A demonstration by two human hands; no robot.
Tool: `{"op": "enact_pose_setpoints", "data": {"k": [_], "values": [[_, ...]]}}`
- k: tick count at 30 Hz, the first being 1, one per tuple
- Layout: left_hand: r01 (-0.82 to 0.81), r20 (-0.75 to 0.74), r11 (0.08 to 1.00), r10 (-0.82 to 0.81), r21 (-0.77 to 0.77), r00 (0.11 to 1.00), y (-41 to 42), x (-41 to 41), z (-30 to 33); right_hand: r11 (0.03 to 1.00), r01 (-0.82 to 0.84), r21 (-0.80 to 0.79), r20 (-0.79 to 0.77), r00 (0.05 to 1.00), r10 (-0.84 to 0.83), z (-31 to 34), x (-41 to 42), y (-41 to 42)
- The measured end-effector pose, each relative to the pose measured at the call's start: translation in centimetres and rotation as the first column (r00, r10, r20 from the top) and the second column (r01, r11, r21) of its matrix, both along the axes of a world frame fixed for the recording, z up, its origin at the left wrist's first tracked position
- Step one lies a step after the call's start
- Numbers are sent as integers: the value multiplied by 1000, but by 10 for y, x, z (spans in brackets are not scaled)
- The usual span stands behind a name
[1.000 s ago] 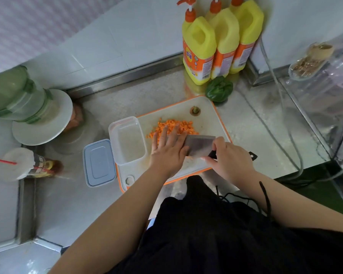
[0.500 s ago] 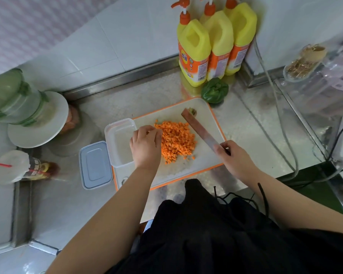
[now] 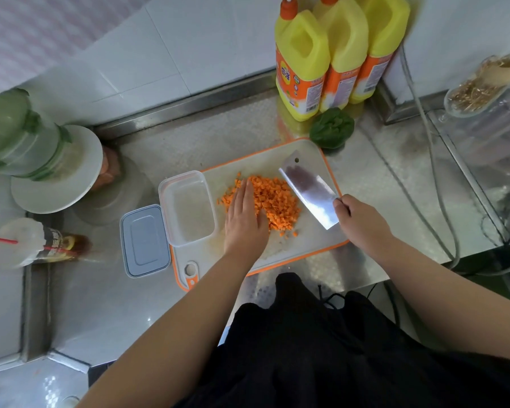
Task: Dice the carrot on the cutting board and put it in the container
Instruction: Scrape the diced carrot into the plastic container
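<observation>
1. We look down at a steel counter (image 3: 218, 136) with a white, orange-edged board (image 3: 312, 242) on it.
2. A heap of diced carrot (image 3: 277, 201) lies mid-board.
3. Our left hand (image 3: 245, 222) rests flat against the heap's left side, fingers straight and together, touching the dice.
4. Our right hand (image 3: 357, 222) grips a cleaver (image 3: 309, 189) by its handle, fingers curled round it; the blade lies tilted just right of the heap.
5. A clear container (image 3: 186, 207), holding no carrot, sits on the board's left end, near the heap.
6. Its lid (image 3: 143, 241) lies on the counter beside it.
7. Three yellow bottles (image 3: 333, 54) and a green pepper (image 3: 331, 128) stand behind the board.
</observation>
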State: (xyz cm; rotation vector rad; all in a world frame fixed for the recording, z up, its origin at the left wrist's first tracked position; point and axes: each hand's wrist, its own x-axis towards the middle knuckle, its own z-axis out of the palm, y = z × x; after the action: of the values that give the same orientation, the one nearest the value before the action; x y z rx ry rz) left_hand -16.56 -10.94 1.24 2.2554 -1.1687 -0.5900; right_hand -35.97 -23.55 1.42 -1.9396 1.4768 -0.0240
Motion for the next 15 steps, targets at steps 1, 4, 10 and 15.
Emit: {"op": "enact_pose_setpoints", "data": {"k": [1, 4, 10, 15], "values": [[8, 8, 998, -9, 56, 1000, -1, -2, -5, 1000, 1, 3, -10, 1000, -1, -1, 0, 0], [4, 38, 983, -11, 185, 999, -3, -4, -18, 1000, 8, -3, -31, 999, -8, -5, -1, -2], [-94, -6, 957, 100, 276, 995, -7, 1, -30, 1000, -4, -7, -92, 996, 4, -8, -2, -3], [-82, -5, 961, 87, 266, 996, -5, 5, -34, 995, 18, 99, -62, 998, -12, -13, 9, -3]]}}
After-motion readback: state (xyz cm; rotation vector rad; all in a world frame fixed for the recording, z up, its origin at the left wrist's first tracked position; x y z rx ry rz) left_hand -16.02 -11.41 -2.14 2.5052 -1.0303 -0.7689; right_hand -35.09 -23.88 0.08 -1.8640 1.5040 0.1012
